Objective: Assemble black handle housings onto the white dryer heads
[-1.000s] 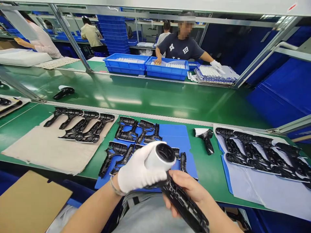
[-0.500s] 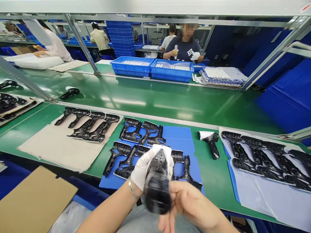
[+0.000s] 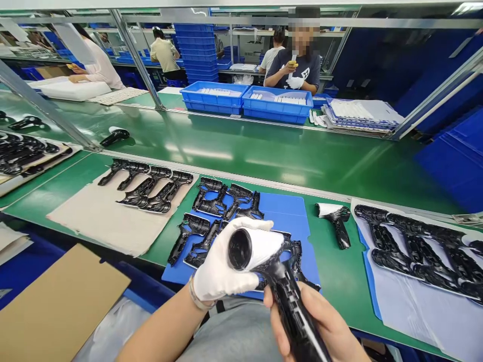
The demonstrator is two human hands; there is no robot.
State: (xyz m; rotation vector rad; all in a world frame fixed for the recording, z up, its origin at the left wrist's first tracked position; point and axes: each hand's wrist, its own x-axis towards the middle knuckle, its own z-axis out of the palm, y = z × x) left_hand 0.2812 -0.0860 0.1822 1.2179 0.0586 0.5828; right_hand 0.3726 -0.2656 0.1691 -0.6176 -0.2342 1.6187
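Note:
A hair dryer housing [image 3: 264,246] with a white barrel and a black handle is held in front of me over the bench. Around its barrel curls my left hand [image 3: 222,266], in a white glove, beside the round dark opening. Bare, my right hand [image 3: 320,322] grips the black handle from below and the right. Under them, several black handle-shaped shell halves [image 3: 196,226] lie on a blue sheet [image 3: 281,208]. A second white-and-black housing [image 3: 335,221] rests on the green bench to the right.
More black shells lie on a beige sheet [image 3: 90,211] at left and on a white-covered stack [image 3: 418,301] at right. Beyond a metal rail, blue bins [image 3: 277,108] stand before a co-worker [image 3: 292,70]. A brown cardboard sheet [image 3: 60,306] is at lower left.
The housing has turned: its round opening now faces left towards me and its handle points down right. My right hand has closed around the handle; my left hand has shifted round the barrel.

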